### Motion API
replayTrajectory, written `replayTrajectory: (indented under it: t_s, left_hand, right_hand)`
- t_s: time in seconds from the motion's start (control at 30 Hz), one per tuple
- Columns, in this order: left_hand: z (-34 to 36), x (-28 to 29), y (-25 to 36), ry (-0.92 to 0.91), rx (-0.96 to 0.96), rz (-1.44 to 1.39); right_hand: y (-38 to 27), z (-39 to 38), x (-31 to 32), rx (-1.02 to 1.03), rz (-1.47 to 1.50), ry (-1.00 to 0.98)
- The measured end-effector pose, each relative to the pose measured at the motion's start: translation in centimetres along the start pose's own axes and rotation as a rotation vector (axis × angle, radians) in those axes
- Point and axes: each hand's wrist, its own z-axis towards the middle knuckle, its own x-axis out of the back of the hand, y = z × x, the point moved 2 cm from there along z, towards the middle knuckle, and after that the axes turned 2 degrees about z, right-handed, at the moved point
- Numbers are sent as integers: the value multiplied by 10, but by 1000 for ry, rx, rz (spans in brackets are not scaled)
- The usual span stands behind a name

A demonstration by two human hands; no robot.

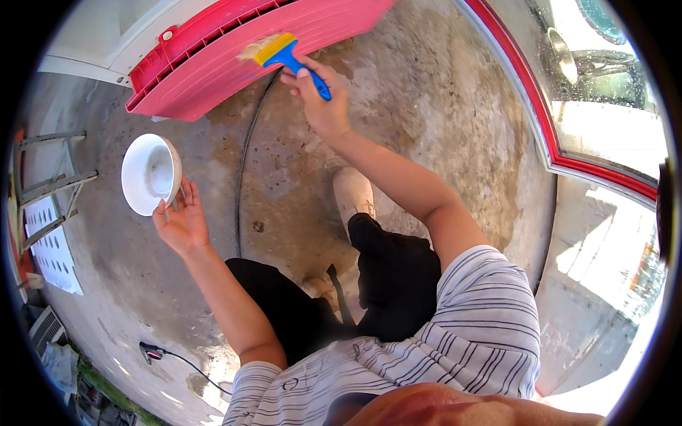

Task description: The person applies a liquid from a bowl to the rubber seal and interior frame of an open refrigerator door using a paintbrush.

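A white bowl is tilted in my left hand, which grips it by the rim at its right side. Something pale lies in the bottom of the bowl, too unclear to name. My right hand is closed round the blue handle of a wide paintbrush with a yellow band. Its pale bristles lie over the face of a red, ribbed panel; I cannot tell if they touch it. The panel is fixed along a white body above the floor.
A black cable or hose runs across the stained concrete floor. Metal steps stand at the far left. A red-framed window rises on the right. A plug-like black object on a cord lies at the lower left.
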Motion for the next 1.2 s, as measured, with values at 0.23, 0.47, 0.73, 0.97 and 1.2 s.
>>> replayTrajectory:
  t_s: [0.23, 0.47, 0.73, 0.97, 1.2]
  left_hand:
    - [-1, 4, 0, -14, -3, -1]
    - [1, 4, -4, -13, 2, 25]
    - [1, 5, -2, -39, 28, -8]
    - [-4, 1, -2, -30, 51, -46]
    - [1, 0, -7, -22, 26, 7]
  right_hand:
    - [-55, 41, 74, 207, 44, 341]
    - [-3, -35, -71, -11, 30, -226]
    - [-22, 12, 7, 75, 20, -4]
    - [-61, 78, 127, 341, 111, 449]
    - [-31, 3, 10, 105, -36, 2]
